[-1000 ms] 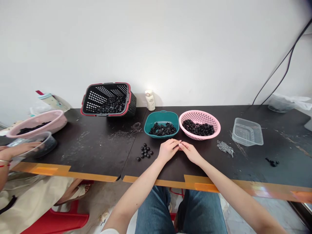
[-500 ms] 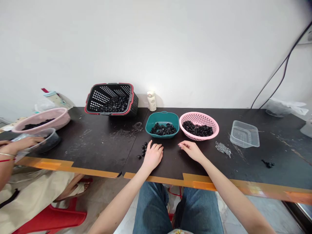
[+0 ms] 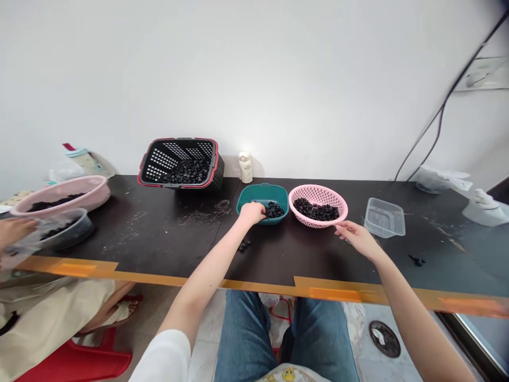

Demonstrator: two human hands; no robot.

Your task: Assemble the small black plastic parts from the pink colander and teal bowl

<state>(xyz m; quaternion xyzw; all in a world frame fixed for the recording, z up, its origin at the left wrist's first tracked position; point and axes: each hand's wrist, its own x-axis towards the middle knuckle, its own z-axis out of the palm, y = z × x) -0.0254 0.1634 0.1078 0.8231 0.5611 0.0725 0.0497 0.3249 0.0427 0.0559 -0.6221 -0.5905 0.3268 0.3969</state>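
Observation:
My left hand (image 3: 252, 213) reaches into the left side of the teal tub (image 3: 262, 189), which holds a heap of small black ring-like parts (image 3: 274, 210). Its fingers are curled down at the parts; their tips, and whatever is between them, are hidden. My right hand (image 3: 355, 236) is just off the right rim of the pink sieve basket (image 3: 342, 206), over the small grey pins (image 3: 348, 242), most of which it covers. Its fingers are stretched out and slightly apart, with nothing visible in them. More black pieces (image 3: 318, 210) fill the basket. Several round black pieces (image 3: 243, 245) lie below my left forearm.
A black-and-red crate (image 3: 181, 162) of black parts and a white bottle (image 3: 245, 167) stand by the wall. To the right are a clear plastic box (image 3: 385, 218) and a black scrap (image 3: 417, 260). At far left, a co-worker's hand (image 3: 18, 232) is at a clear bowl (image 3: 66, 233).
My left hand has moved from the tabletop up into the teal tub. My right hand has shifted right, from below the pink basket to the grey pins. The view has turned slightly right.

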